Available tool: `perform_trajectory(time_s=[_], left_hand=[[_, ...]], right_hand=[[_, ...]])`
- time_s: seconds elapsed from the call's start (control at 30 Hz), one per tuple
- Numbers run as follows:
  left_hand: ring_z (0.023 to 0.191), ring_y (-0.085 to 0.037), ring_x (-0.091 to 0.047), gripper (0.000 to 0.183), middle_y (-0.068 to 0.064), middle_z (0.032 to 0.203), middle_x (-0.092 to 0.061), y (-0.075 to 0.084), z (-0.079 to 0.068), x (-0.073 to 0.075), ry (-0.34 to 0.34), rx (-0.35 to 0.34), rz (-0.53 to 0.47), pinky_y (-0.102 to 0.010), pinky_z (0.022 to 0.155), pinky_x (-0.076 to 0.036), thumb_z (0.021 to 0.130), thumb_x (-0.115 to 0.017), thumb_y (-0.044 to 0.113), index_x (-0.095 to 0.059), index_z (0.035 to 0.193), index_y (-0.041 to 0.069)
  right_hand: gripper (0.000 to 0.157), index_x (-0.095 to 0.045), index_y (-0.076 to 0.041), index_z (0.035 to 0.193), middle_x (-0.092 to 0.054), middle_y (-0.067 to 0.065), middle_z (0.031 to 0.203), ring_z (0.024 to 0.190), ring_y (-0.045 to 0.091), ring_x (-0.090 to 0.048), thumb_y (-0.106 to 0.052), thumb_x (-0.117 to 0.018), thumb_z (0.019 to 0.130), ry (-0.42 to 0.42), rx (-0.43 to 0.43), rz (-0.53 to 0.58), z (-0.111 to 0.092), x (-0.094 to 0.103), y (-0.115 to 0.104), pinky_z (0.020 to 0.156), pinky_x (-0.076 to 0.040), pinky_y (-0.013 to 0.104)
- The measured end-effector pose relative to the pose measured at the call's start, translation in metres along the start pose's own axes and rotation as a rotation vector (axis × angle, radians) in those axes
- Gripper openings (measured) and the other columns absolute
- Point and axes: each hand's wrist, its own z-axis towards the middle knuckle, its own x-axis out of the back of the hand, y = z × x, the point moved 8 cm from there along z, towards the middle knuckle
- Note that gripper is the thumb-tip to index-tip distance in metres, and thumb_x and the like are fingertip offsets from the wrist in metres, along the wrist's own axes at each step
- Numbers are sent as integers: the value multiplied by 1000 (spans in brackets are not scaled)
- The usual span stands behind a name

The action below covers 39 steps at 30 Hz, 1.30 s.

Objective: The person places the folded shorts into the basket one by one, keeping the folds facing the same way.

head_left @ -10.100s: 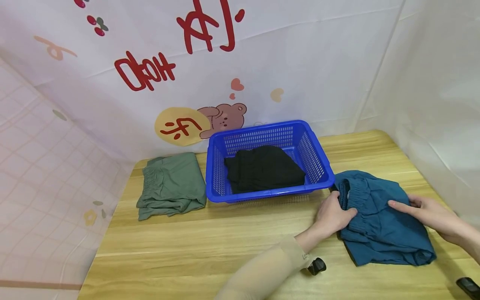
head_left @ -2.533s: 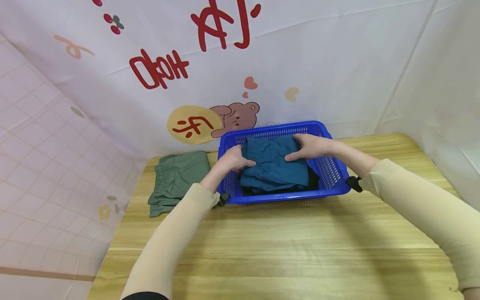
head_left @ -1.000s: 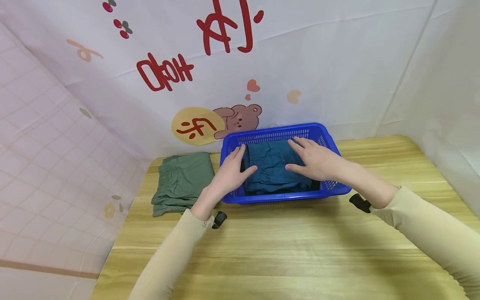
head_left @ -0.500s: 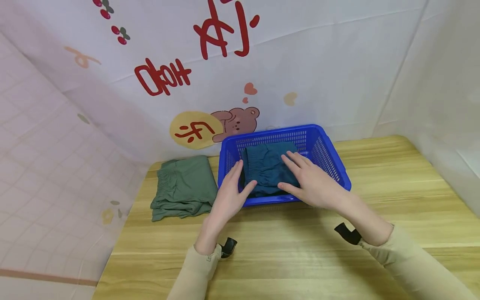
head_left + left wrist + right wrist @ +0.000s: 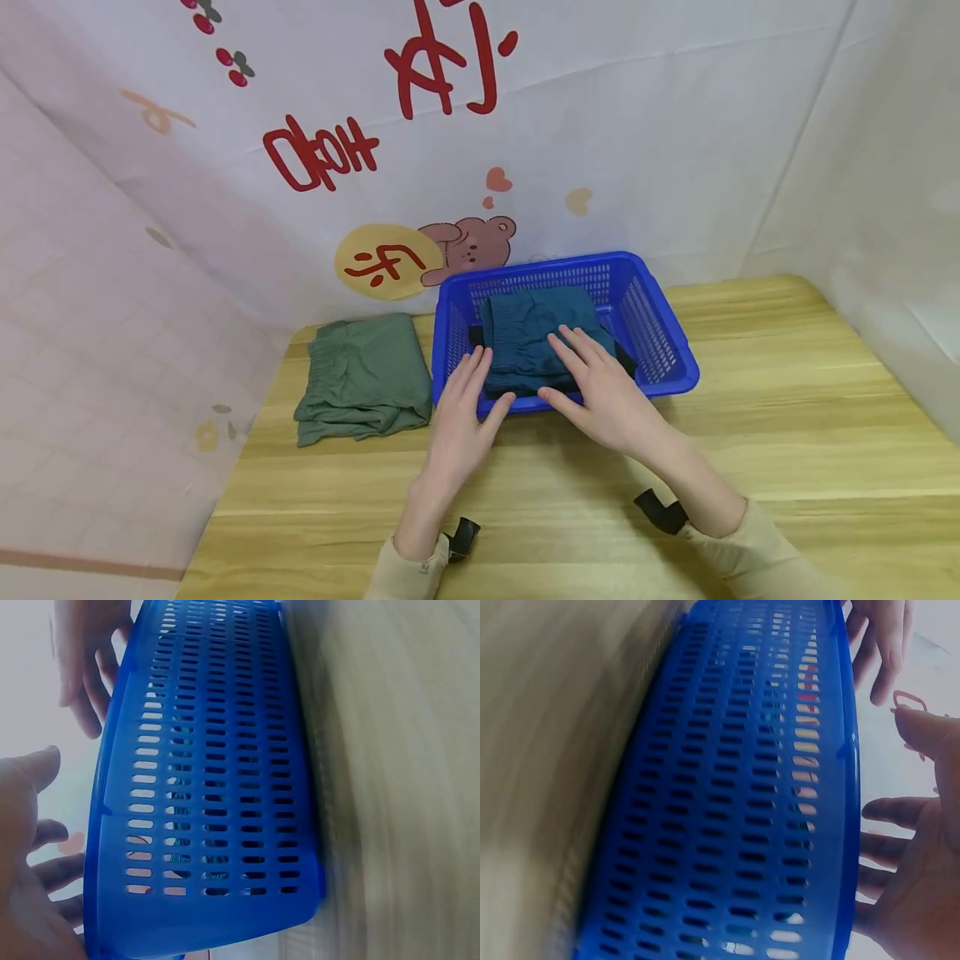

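The wood-grain table (image 5: 780, 433) bears a blue basket (image 5: 649, 329) — beside it, a folded green garment (image 5: 375, 375).

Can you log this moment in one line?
left hand, right hand: holding nothing | blue basket: teal garment atop black garment | green garment: on table

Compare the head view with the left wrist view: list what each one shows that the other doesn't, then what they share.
Only the head view: the green garment left of the blue basket, the top of the teal garment lying over black cloth inside it, and the beige sleeves.

Only the left wrist view: the slotted outer face of the basket's near wall, close up.

Both: the basket, the wooden table, the left hand and the right hand.
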Motion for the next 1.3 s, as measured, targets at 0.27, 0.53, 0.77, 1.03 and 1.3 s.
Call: perform_trajectory(time_s=[0.27,0.53,0.77,1.03,1.3], left_hand=[[157,-42,-38,65,-13,166,-46,-11,-13,9,96,0,12,-66,124,-35,102,-69,34,-47,159,12],[158,-42,-36,64,-14,166,-46,-22,-18,15,116,26,-10,-68,122,-37,102,-68,35,-47,159,13],[158,-42,-37,65,-13,167,-45,-23,-15,25,125,28,-20,-68,121,-38,102,-69,34,-47,159,13],[156,-40,-39,66,-15,166,-46,-31,-12,42,161,12,2,-66,121,-40,100,-72,28,-47,159,10],[155,-44,-39,68,-17,166,-46,-45,-9,60,177,1,45,-67,121,-38,100,-73,25,-46,159,7]], right_hand=[[75,-40,-8,162,-37,18,170,159,45,-32,-40,-70,101,74,12,38,-16,-8,-4,121,-36,72],[75,-41,-8,162,-36,18,171,159,45,-32,-41,-70,101,57,42,35,-22,-21,-12,122,-35,70],[73,-44,-7,160,-39,20,169,157,46,-35,-40,-70,100,69,80,-7,-20,-25,-21,121,-37,70],[74,-43,-10,161,-39,18,170,159,42,-34,-42,-69,100,69,112,-8,-16,-29,-40,124,-33,68],[73,-43,-11,162,-37,16,171,159,42,-35,-46,-66,102,50,167,-12,-9,-39,-66,124,-35,66]])
